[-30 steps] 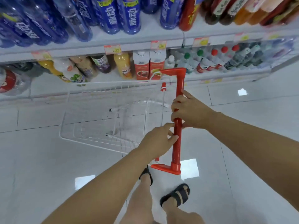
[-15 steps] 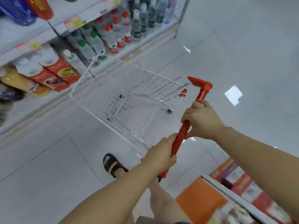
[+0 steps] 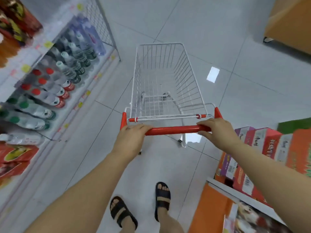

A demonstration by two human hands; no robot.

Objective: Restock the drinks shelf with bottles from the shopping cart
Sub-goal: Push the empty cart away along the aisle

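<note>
We are gripping the cart's red handle (image 3: 170, 129), left hand (image 3: 130, 137) and right hand (image 3: 217, 130) closed over its ends, arms outstretched.

Shop: stocked shelves (image 3: 55, 68), cart (image 3: 161, 78)

The shopping cart (image 3: 165, 84) is standing on the floor (image 3: 235, 101) ahead of the person's feet. The drinks shelf (image 3: 70, 105) is lying to its left, bottles (image 3: 67, 71) sitting on it. Stacked boxes (image 3: 262, 145) are sitting at its right.
</note>
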